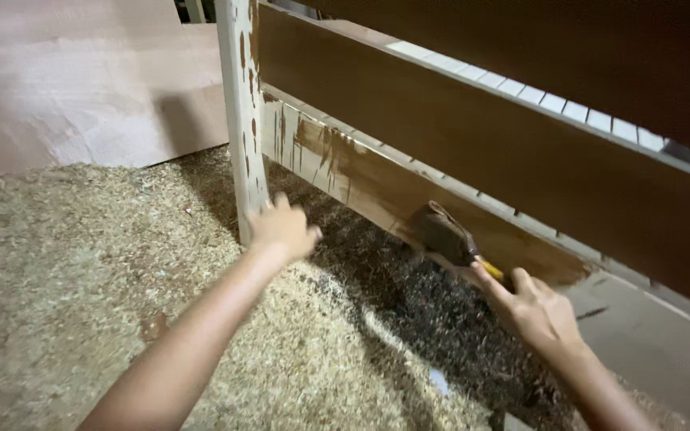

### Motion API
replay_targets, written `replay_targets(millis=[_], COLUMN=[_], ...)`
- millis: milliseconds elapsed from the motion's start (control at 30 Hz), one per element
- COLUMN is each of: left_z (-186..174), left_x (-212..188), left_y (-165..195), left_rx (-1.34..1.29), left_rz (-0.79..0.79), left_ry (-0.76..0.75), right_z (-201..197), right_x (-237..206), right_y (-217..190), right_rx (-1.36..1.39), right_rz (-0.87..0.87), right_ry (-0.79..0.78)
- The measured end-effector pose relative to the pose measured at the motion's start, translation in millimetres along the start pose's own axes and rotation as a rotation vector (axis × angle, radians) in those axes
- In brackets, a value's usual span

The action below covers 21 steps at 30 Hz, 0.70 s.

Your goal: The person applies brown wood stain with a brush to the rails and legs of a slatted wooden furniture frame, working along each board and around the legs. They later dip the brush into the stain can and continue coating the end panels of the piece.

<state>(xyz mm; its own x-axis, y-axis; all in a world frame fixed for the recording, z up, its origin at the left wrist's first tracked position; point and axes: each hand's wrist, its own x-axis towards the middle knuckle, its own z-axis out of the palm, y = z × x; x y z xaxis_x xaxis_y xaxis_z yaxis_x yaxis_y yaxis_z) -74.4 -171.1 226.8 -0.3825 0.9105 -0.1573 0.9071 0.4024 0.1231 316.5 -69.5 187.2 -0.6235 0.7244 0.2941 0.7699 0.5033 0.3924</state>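
Right hand (541, 311) clamped on a yellow-handled brush (446, 235), bristles pressed flat to the lower board (377, 187) at frame centre to spread brown stain, while left hand (283, 230), fingers loosely curled and empty, braces by the pale post (243, 104) over the sawdust floor (65, 287).

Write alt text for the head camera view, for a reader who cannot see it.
A right hand presses a paintbrush loaded with brown stain against the lower rail of a wooden frame, part coated, part still pale. The left hand rests against the pale upright post. Sawdust covers the floor beneath.
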Motion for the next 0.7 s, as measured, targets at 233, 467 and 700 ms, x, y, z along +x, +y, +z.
replay_targets(millis=[233, 467, 700], left_z=[4.7, 14.4, 16.0], left_x=[66.4, 72.8, 78.7], left_y=[3.4, -8.8, -45.1], left_rx=[-0.162, -0.153, -0.204], left_rz=[0.053, 0.019, -0.031], left_ry=[0.571, 0.534, 0.627], right_z=[21.8, 21.6, 56.7], right_x=[156.7, 98.7, 27.5], right_y=[-134.9, -88.6, -38.8], right_rx=[0.461, 0.15, -0.083], right_rz=[0.214, -0.059, -0.032], right_ry=[-0.325, -0.213, -0.151])
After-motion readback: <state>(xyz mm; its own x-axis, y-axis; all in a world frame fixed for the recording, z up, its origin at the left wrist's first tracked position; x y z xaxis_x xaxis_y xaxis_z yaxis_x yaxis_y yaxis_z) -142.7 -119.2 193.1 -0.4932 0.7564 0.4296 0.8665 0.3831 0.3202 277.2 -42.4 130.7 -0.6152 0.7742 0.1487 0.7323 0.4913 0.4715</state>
